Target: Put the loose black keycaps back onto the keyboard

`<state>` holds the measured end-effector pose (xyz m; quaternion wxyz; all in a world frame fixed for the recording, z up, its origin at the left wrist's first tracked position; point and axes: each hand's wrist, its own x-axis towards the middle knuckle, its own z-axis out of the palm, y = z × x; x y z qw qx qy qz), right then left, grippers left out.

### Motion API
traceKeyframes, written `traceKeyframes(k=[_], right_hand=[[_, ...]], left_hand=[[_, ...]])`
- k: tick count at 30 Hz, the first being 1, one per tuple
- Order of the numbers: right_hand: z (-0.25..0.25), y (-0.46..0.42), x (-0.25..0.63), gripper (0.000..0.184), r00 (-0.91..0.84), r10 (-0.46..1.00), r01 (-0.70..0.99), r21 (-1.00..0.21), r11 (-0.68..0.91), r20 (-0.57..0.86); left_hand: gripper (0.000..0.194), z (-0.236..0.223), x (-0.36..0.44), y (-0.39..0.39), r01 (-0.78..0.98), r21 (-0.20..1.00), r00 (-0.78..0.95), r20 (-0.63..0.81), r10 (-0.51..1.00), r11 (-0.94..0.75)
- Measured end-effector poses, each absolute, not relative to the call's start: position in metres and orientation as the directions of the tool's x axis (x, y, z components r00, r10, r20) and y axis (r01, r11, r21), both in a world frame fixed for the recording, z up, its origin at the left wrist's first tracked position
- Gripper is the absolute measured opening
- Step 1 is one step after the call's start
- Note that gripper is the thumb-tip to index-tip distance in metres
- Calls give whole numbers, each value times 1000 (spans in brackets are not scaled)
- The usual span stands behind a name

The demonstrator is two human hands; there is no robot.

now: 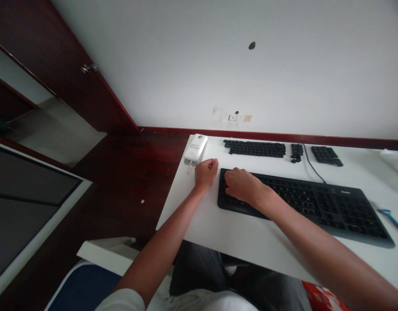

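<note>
A black keyboard lies on the white table. My right hand rests on the keyboard's left end, fingers curled down onto the keys. My left hand is closed in a fist on the table just left of the keyboard, pinching something small that I cannot make out. Just beyond that fist lies a white power bank at the table's far left corner.
Rows of loose black keycaps lie along the table's far edge, and the keyboard's cable runs between them. A blue tool lies at the right. Dark wood floor and a cabinet are on the left; a chair stands below.
</note>
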<state>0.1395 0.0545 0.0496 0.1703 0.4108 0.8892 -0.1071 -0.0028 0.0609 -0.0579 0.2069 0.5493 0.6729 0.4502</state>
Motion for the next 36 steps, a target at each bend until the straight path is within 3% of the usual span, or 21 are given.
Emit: traceKeyframes(k=[15, 18, 20, 22, 25, 28, 36], right_hand=[[47, 56, 139, 24, -625, 673, 742, -32, 670, -395], [48, 59, 141, 24, -635, 660, 736, -54, 675, -403], [49, 64, 143, 24, -650, 636, 724, -86, 684, -415], [50, 70, 145, 22, -663, 610, 715, -125, 688, -433], [53, 77, 148, 21, -678, 583, 707, -181, 683, -448], [54, 81, 150, 22, -691, 565, 699, -218, 681, -450], [52, 87, 152, 22, -676, 579, 726, -275, 631, -456]], left_hand=[[49, -57, -3, 60, 577, 817, -285, 211, 935, -9], [44, -54, -9, 56, 608, 792, -132, 163, 978, -50], [31, -51, -17, 50, 591, 800, 24, 104, 994, -98], [22, -49, -28, 43, 510, 849, 157, 62, 986, -135], [25, -46, -41, 33, 335, 928, 281, 66, 958, -162], [24, -46, -45, 25, 279, 939, 313, 108, 944, -200], [13, -50, -38, 23, 369, 893, 289, 151, 945, -256]])
